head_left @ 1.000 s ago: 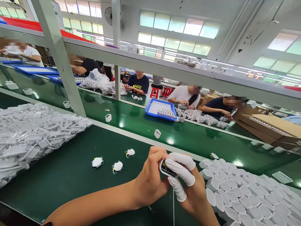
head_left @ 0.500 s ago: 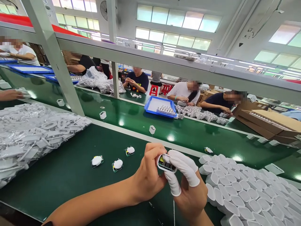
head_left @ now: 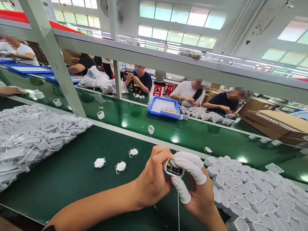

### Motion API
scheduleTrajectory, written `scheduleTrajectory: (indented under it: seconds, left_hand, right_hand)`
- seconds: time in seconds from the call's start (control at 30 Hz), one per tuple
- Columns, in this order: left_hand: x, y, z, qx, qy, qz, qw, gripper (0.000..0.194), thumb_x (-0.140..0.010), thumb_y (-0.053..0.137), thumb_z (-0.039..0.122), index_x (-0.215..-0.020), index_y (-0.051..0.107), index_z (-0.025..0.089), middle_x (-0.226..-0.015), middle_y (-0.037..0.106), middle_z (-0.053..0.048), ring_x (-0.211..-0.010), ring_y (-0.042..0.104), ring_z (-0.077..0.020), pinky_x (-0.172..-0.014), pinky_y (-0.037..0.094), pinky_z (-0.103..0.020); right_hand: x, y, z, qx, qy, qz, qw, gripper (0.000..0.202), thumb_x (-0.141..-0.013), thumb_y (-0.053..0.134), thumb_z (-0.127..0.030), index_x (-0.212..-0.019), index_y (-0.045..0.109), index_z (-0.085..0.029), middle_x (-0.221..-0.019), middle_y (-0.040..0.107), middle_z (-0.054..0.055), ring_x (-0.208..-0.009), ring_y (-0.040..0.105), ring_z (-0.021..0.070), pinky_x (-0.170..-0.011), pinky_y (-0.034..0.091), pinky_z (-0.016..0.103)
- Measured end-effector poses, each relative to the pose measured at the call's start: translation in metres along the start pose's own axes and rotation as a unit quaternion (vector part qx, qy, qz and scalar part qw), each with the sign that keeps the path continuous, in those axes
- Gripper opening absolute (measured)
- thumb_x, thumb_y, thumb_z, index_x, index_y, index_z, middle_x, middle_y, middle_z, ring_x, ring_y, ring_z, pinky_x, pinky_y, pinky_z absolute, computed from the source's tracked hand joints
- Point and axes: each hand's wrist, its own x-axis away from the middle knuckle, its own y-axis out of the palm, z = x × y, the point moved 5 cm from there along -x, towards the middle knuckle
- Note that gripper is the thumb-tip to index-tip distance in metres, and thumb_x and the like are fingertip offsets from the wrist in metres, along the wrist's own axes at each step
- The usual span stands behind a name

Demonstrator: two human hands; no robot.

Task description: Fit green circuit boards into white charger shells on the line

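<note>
A white oval housing with a circuit board inside sits between my two hands, its open end facing me. My left hand is bare and grips the housing from the left. On my right hand, white finger covers wrap the thumb and fingers, which close on the housing's right side. Left of my hands, on the green table, lie three circuit boards with white pads: one at the left, one nearer me and one farther back.
White housings stand massed at the right. Bagged white parts cover the left. Beyond the pale rail, a green belt carries scattered housings and a board. Several people sit across it, near a blue tray.
My hands and the housing have shifted slightly right. The housings and board on the belt have moved a little left. Across the belt, one person's hands have risen.
</note>
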Motion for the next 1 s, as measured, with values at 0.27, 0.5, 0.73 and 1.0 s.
scheduleTrajectory:
  seconds: [0.27,0.5,0.73,1.0]
  left_hand:
    - [-0.001,-0.001,0.004,-0.023,0.002,-0.008,1.000,0.058,-0.074,0.050,-0.004,-0.126,0.037,0.018,-0.097,0.048,-0.006,-0.087,0.051,-0.0183,-0.070,0.051,-0.030]
    - [0.000,0.002,-0.003,0.011,-0.016,-0.022,1.000,0.058,-0.072,0.053,-0.003,-0.123,0.038,0.019,-0.097,0.048,-0.005,-0.088,0.050,-0.0179,-0.071,0.050,-0.029]
    - [0.001,0.001,-0.007,0.015,-0.061,-0.003,0.998,0.056,-0.073,0.057,-0.001,-0.121,0.039,0.022,-0.100,0.048,-0.005,-0.087,0.053,-0.0173,-0.069,0.050,-0.029]
    - [0.001,0.004,-0.011,0.012,-0.053,-0.020,0.998,0.064,-0.068,0.049,-0.005,-0.125,0.037,0.021,-0.101,0.047,-0.006,-0.088,0.051,-0.0176,-0.071,0.051,-0.029]
  right_hand:
    - [0.002,0.002,-0.008,0.060,-0.049,0.038,0.996,0.041,-0.090,0.055,-0.006,-0.127,0.057,-0.021,-0.111,0.067,0.012,-0.102,0.069,0.0239,-0.076,0.063,0.035]
    - [0.003,0.003,0.010,-0.085,0.051,0.027,0.995,0.039,-0.086,0.061,-0.010,-0.122,0.057,-0.025,-0.108,0.066,0.007,-0.099,0.068,0.0204,-0.079,0.062,0.035]
    - [0.012,0.008,-0.001,0.074,-0.035,0.098,0.992,0.045,-0.087,0.062,-0.007,-0.129,0.060,-0.023,-0.111,0.071,0.011,-0.100,0.072,0.0253,-0.076,0.066,0.039]
    - [0.017,0.016,0.007,0.081,-0.053,0.110,0.989,0.053,-0.090,0.059,-0.006,-0.139,0.054,-0.023,-0.115,0.068,0.013,-0.103,0.071,0.0248,-0.078,0.066,0.037]
